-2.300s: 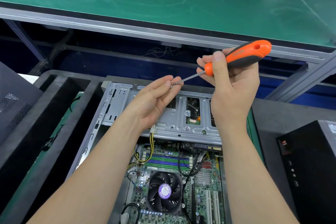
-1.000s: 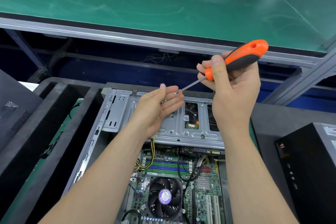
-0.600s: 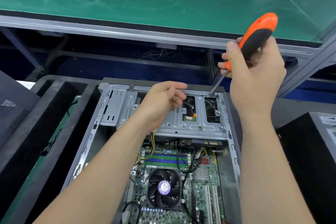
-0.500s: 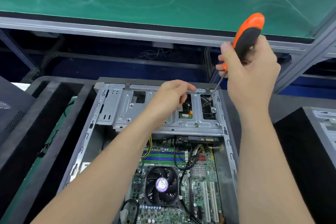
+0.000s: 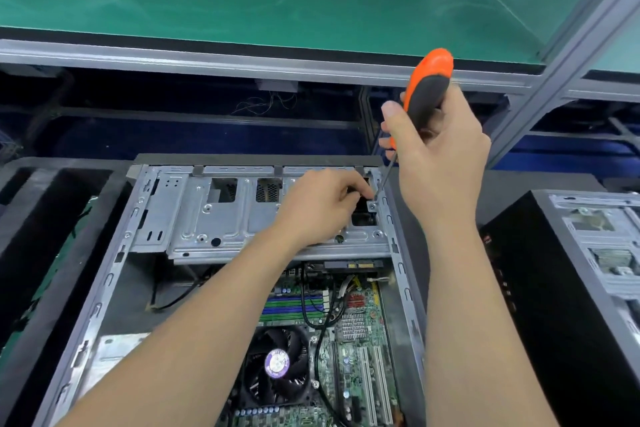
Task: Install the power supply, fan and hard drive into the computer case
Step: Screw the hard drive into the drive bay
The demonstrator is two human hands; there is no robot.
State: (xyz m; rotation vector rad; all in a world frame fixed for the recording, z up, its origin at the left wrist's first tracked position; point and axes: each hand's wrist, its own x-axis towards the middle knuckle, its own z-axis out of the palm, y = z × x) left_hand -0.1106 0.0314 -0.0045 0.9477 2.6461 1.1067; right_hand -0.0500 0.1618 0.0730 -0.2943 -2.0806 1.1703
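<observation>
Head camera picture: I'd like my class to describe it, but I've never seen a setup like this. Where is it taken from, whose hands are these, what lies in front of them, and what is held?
There is no machine here. A person wears a camera on the head, so you look down along both forearms. In front lies an open computer case with dark foam around it. Inside are a green circuit board with a round fan, and a silver metal bracket across the far end. The right hand grips a screwdriver with an orange and black handle, its tip down at the bracket's right corner. The left hand is over the bracket, fingers curled beside the tip. Whether they pinch a screw is hidden. Beyond is a green-topped bench.
</observation>
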